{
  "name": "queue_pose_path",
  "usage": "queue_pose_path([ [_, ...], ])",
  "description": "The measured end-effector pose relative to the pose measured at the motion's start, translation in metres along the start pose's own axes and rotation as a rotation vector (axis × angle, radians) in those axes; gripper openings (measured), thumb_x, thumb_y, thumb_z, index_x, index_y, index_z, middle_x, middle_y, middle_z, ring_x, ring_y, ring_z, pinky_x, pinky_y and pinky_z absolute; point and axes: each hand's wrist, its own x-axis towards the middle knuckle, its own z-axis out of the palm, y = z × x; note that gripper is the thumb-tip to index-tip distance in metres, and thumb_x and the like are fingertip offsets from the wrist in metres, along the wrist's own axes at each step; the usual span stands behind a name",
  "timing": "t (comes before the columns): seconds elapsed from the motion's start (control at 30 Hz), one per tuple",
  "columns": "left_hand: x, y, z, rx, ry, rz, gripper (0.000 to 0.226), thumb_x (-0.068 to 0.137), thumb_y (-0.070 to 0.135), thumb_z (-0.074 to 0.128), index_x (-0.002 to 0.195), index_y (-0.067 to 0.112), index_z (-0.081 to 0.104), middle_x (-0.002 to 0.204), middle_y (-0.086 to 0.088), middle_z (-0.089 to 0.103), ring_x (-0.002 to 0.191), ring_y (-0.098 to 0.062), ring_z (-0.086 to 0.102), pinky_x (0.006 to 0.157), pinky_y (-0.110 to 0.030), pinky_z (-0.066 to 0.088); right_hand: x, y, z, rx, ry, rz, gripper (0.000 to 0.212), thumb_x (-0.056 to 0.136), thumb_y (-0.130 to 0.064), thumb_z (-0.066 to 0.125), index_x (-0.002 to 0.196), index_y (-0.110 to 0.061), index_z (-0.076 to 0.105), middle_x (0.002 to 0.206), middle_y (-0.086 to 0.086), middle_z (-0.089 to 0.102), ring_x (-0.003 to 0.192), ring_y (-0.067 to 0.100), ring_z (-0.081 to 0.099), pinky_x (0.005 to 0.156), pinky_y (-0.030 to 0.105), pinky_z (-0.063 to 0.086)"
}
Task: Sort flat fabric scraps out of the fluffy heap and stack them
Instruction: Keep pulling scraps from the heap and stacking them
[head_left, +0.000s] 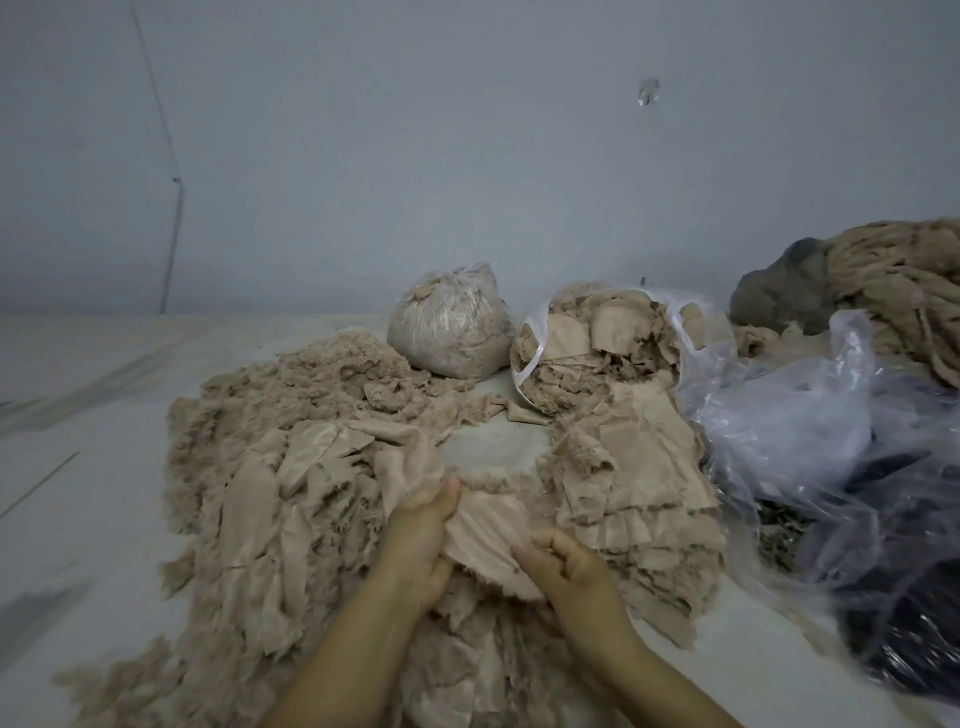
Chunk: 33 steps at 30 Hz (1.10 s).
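Both my forearms enter from the bottom edge, cut off below the elbow, and meet over a flat, ribbed beige fabric scrap (480, 530). My left hand (421, 535) grips its left edge, fingers curled under the cloth so I can see only the thumb and the back of the hand. My right hand (569, 564) pinches the lower right edge, its fingertips partly tucked behind the frayed hem.

That scrap sits at the front of the fluffy beige heap of shredded fibre (270, 467), which spreads left and toward me; several larger flat pieces lie half buried in it, and I cannot tell where one ends and the next begins. Just right of the scrap is the stack of flat beige scraps (639, 467), layered and fraying at the edges.

Behind the stack, an open clear plastic bag of beige scraps (597, 348) lies tipped toward me. Left of it stands a tied clear bag of beige fluff (452, 332). On the right, crumpled clear plastic sheeting (810, 431) covers something dark I cannot make out, and a coil of thick beige rope-like fabric (904, 291) runs off the frame. Everything rests on a pale grey floor (104, 415).
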Motion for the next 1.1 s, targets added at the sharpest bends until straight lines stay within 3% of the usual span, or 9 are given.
queue_pose_path([
  [0.13,0.008,0.008,-0.008,0.001,0.094,0.077,0.014,0.094,0.008,0.052,0.09,-0.001,0.062,0.07,-0.011,0.071,0.061,-0.018,0.068,0.056,-0.029,0.057,-0.015,0.012,-0.014,-0.24,-0.035,-0.045,0.023,0.088,-0.009,0.065,0.068,-0.02,0.065,0.047,-0.01,0.05,0.043,-0.001,0.04,0.047,0.012,0.033],
  [0.27,0.013,0.02,-0.016,-0.019,0.06,0.105,0.016,0.094,0.007,0.052,0.106,-0.004,0.058,0.095,-0.019,0.071,0.083,-0.025,0.07,0.07,-0.036,0.059,-0.024,0.02,-0.035,-0.527,-0.018,0.013,0.037,0.094,-0.028,0.058,0.057,-0.027,0.055,0.053,-0.011,0.051,0.054,0.002,0.046,0.056,0.017,0.036],
  [0.37,0.006,0.007,-0.008,0.188,-0.107,-0.006,0.023,0.091,0.007,0.056,0.104,-0.01,0.063,0.101,-0.026,0.068,0.092,-0.032,0.067,0.083,-0.039,0.054,-0.018,0.002,-0.027,-0.498,-0.062,-0.014,0.014,0.082,-0.048,0.063,0.095,-0.051,0.059,0.094,-0.021,0.061,0.082,-0.009,0.058,0.073,0.008,0.044],
  [0.43,-0.001,-0.003,-0.002,0.363,-0.189,-0.039,0.025,0.087,0.01,0.063,0.1,-0.011,0.065,0.099,-0.028,0.067,0.088,-0.033,0.066,0.079,-0.038,0.053,-0.003,-0.007,-0.023,-0.37,0.012,-0.064,0.049,0.074,-0.044,0.074,0.118,-0.043,0.053,0.108,-0.015,0.057,0.089,-0.004,0.06,0.074,0.011,0.049],
  [0.53,-0.001,-0.009,0.0,0.601,-0.139,0.128,0.017,0.085,0.013,0.068,0.087,-0.004,0.067,0.082,-0.018,0.069,0.073,-0.025,0.063,0.068,-0.035,0.05,0.008,-0.025,-0.015,-0.284,0.156,-0.165,0.006,0.084,-0.022,0.071,0.082,-0.026,0.066,0.075,-0.009,0.065,0.072,0.014,0.06,0.063,0.023,0.048],
  [0.6,0.0,-0.008,-0.003,0.623,-0.037,0.24,0.012,0.085,0.014,0.068,0.077,0.005,0.067,0.073,-0.009,0.067,0.067,-0.021,0.059,0.062,-0.031,0.047,0.012,-0.025,-0.017,-0.166,0.198,-0.103,0.032,0.091,-0.024,0.062,0.062,-0.012,0.053,0.058,0.003,0.048,0.057,0.018,0.043,0.052,0.028,0.037],
  [0.7,0.0,-0.009,-0.007,0.588,-0.028,0.276,0.014,0.088,0.017,0.064,0.079,0.009,0.07,0.076,-0.008,0.07,0.071,-0.02,0.062,0.066,-0.032,0.05,0.013,-0.024,-0.016,-0.064,0.172,0.052,0.046,0.096,-0.034,0.051,0.066,0.001,0.052,0.062,0.012,0.047,0.059,0.024,0.045,0.057,0.037,0.043],
  [0.8,-0.001,-0.011,-0.005,0.682,-0.117,0.316,0.019,0.089,0.02,0.063,0.082,0.004,0.071,0.078,-0.008,0.07,0.07,-0.014,0.062,0.066,-0.027,0.05,0.011,-0.023,-0.009,-0.106,0.085,0.065,0.028,0.09,-0.04,0.06,0.08,-0.013,0.066,0.076,-0.001,0.068,0.072,0.017,0.063,0.072,0.039,0.054],
  [1.1,0.018,-0.006,-0.019,0.615,0.043,0.446,0.038,0.097,0.026,0.049,0.066,0.005,0.058,0.039,0.001,0.049,0.028,-0.008,0.036,0.033,-0.014,0.029,0.026,-0.028,-0.022,-0.078,0.233,-0.085,0.03,0.091,-0.02,0.061,0.064,-0.009,0.056,0.056,-0.001,0.049,0.055,0.01,0.044,0.049,0.016,0.038],
])
